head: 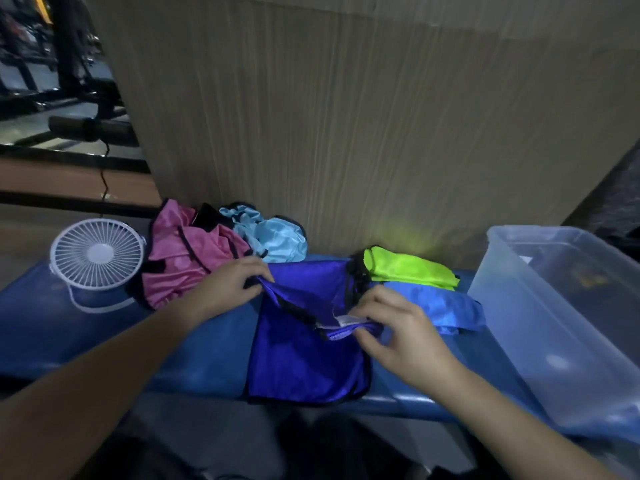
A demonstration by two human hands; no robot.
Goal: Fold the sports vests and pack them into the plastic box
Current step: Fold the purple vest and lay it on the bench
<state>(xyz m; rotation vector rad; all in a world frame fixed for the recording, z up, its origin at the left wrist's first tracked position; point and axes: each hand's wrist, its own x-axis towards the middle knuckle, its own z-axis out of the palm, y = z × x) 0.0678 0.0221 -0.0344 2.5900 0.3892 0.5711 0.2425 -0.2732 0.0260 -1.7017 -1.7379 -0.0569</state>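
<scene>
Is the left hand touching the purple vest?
Touching: the head view shows the left hand pinching the purple vest at its upper left corner.

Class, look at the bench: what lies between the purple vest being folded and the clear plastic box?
In the head view, a folded blue vest lies there, with a neon green vest just behind it.

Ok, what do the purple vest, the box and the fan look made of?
Purple vest: thin, glossy synthetic fabric by its sheen and soft creases, with black edging. Box: clear, slightly frosted plastic; the bench shows through its wall. Fan: white, probably plastic, with a thin ribbed grille.
</scene>
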